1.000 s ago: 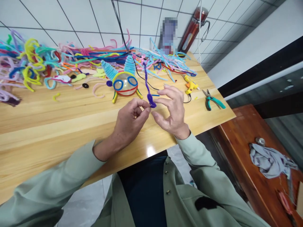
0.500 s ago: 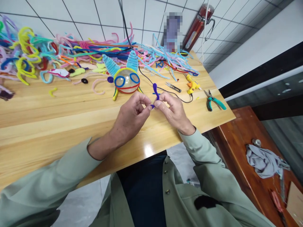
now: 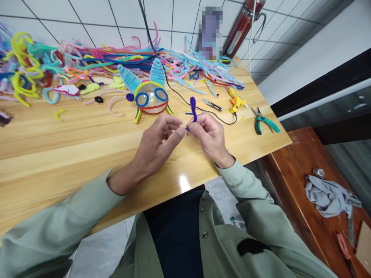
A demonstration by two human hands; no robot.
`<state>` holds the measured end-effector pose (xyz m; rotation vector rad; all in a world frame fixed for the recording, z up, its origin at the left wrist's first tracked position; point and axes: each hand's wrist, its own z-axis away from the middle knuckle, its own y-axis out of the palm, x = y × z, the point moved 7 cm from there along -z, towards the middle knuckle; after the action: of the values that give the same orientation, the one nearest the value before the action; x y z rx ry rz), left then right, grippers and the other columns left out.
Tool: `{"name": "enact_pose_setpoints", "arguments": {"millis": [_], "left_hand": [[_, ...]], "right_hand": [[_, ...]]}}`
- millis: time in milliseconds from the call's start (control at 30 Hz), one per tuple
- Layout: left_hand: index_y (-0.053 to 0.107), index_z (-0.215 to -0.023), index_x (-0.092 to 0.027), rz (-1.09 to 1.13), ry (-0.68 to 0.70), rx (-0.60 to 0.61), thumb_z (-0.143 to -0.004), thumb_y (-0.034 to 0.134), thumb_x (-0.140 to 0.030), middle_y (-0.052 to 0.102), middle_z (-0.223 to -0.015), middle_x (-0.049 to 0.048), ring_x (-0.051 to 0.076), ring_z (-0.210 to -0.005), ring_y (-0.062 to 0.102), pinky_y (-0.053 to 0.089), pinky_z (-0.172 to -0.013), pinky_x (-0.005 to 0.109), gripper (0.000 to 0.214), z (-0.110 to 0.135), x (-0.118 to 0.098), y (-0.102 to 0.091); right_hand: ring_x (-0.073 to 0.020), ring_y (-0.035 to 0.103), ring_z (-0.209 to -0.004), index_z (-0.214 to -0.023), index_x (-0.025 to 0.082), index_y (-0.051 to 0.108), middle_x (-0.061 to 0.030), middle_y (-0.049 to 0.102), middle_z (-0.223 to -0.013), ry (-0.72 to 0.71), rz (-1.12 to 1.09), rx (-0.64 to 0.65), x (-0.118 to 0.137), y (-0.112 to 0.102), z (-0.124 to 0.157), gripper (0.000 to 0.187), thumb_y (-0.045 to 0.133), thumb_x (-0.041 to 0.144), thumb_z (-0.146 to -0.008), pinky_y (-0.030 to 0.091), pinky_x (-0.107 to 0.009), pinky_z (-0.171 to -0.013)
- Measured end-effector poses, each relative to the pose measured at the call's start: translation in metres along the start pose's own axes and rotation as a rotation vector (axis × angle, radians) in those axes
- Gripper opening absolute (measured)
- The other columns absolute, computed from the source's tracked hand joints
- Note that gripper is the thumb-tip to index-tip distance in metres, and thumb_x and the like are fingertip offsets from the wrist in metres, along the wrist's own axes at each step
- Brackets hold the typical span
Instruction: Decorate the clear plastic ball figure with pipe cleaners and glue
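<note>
My left hand (image 3: pixel 158 141) and my right hand (image 3: pixel 209 135) meet above the wooden table (image 3: pixel 72 143), both pinching a short purple pipe cleaner (image 3: pixel 193 109). Its folded loop sticks up above my right fingers. Just behind the hands stands a craft figure (image 3: pixel 150 98): a clear ball with blue pipe-cleaner glasses, a red mouth, yellow feet and two light-blue coiled cones on top.
A heap of coloured pipe cleaners (image 3: pixel 87 65) covers the back of the table. Small snips (image 3: pixel 212 105), a yellow glue gun (image 3: pixel 236 102) and teal-handled pliers (image 3: pixel 265 122) lie to the right. A black cable (image 3: pixel 174 90) crosses the table. A brown side table (image 3: pixel 319 216) carries a grey cloth (image 3: pixel 330 197).
The long purple pipe cleaner that stood up between my hands a second ago is now folded into a short loop. My right fingers have closed on it.
</note>
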<state>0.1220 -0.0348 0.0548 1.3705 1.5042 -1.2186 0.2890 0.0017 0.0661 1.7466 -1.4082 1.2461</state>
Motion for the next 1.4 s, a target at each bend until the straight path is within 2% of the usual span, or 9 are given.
{"name": "enact_pose_setpoints", "arguments": {"millis": [100, 200, 500, 800, 900, 1033, 1133, 1267, 1400], "left_hand": [[0.065, -0.086, -0.019, 0.419, -0.342, 0.211, -0.104, 0.064, -0.045, 0.065, -0.077, 0.0023, 0.011, -0.055, 0.051, 0.040, -0.050, 0.025, 0.031, 0.002, 0.009, 0.023], [0.061, -0.082, -0.020, 0.580, -0.466, 0.217, -0.095, 0.072, -0.037, 0.060, -0.071, -0.0015, 0.008, -0.049, 0.045, 0.033, -0.047, 0.023, 0.025, 0.004, 0.009, 0.029], [0.062, -0.083, -0.022, 0.027, 0.005, 0.062, -0.099, 0.066, -0.028, 0.055, -0.065, -0.0046, 0.011, -0.057, 0.044, 0.036, -0.055, 0.026, 0.018, 0.001, -0.020, 0.010], [0.065, -0.087, -0.023, -0.317, 0.217, 0.057, -0.100, 0.060, -0.024, 0.068, -0.075, 0.0002, 0.016, -0.066, 0.056, 0.048, -0.069, 0.029, 0.014, 0.007, -0.027, 0.010], [0.063, -0.082, -0.023, -0.185, 0.084, 0.050, -0.098, 0.063, -0.028, 0.064, -0.070, -0.0005, 0.015, -0.063, 0.052, 0.045, -0.063, 0.029, 0.017, 0.003, -0.021, 0.009], [0.059, -0.074, -0.022, 0.311, -0.279, 0.074, -0.091, 0.069, -0.032, 0.055, -0.061, -0.0023, 0.011, -0.052, 0.042, 0.034, -0.049, 0.026, 0.023, 0.003, -0.005, 0.017], [0.059, -0.071, -0.021, 0.536, -0.406, 0.091, -0.084, 0.072, -0.028, 0.053, -0.058, -0.0026, 0.009, -0.049, 0.037, 0.029, -0.046, 0.025, 0.019, 0.007, -0.006, 0.025], [0.061, -0.070, -0.021, 0.593, -0.465, 0.117, -0.082, 0.073, -0.028, 0.051, -0.057, -0.0026, 0.008, -0.047, 0.033, 0.028, -0.044, 0.025, 0.018, 0.009, -0.006, 0.028], [0.060, -0.072, -0.021, 0.508, -0.392, 0.094, -0.084, 0.073, -0.030, 0.054, -0.060, -0.0020, 0.009, -0.048, 0.038, 0.030, -0.045, 0.025, 0.020, 0.005, -0.004, 0.021]], "right_hand": [[-0.0165, 0.068, -0.085, -0.092, 0.026, 0.074, 0.0002, 0.073, -0.088, -0.299, 0.242, -0.012, 0.016, -0.003, 0.004, 0.024, 0.074, 0.043, -0.108, 0.055, -0.034, -0.081], [-0.0197, 0.069, -0.090, -0.095, 0.027, 0.076, -0.0015, 0.074, -0.092, -0.376, 0.341, 0.003, 0.017, -0.003, 0.007, 0.025, 0.070, 0.046, -0.110, 0.057, -0.040, -0.086], [-0.0116, 0.053, -0.070, -0.089, 0.025, 0.071, 0.0041, 0.065, -0.081, 0.065, -0.037, -0.107, -0.011, -0.001, 0.011, 0.036, 0.081, 0.057, -0.099, 0.047, -0.028, -0.068], [-0.0071, 0.037, -0.053, -0.080, 0.024, 0.062, 0.0088, 0.055, -0.066, 0.344, -0.290, -0.101, -0.024, 0.010, 0.011, 0.045, 0.091, 0.058, -0.087, 0.035, -0.023, -0.052], [-0.0091, 0.045, -0.058, -0.086, 0.025, 0.068, 0.0065, 0.059, -0.072, 0.203, -0.188, -0.093, -0.019, 0.006, 0.009, 0.040, 0.086, 0.060, -0.093, 0.042, -0.025, -0.058], [-0.0178, 0.061, -0.076, -0.090, 0.028, 0.075, -0.0006, 0.067, -0.081, -0.220, 0.195, -0.067, 0.005, -0.004, 0.011, 0.036, 0.070, 0.060, -0.106, 0.055, -0.037, -0.076], [-0.0212, 0.063, -0.078, -0.090, 0.029, 0.079, -0.0037, 0.066, -0.081, -0.447, 0.433, 0.028, 0.017, -0.005, 0.019, 0.040, 0.057, 0.055, -0.112, 0.056, -0.043, -0.079], [-0.0212, 0.062, -0.078, -0.089, 0.034, 0.083, -0.0026, 0.066, -0.078, -0.495, 0.639, 0.144, 0.018, -0.005, 0.025, 0.029, 0.064, 0.040, -0.109, 0.053, -0.042, -0.077], [-0.0236, 0.066, -0.088, -0.088, 0.035, 0.083, -0.0023, 0.065, -0.079, -0.380, 0.641, 0.093, 0.011, -0.015, 0.022, 0.015, 0.077, 0.039, -0.102, 0.054, -0.045, -0.091]]}}
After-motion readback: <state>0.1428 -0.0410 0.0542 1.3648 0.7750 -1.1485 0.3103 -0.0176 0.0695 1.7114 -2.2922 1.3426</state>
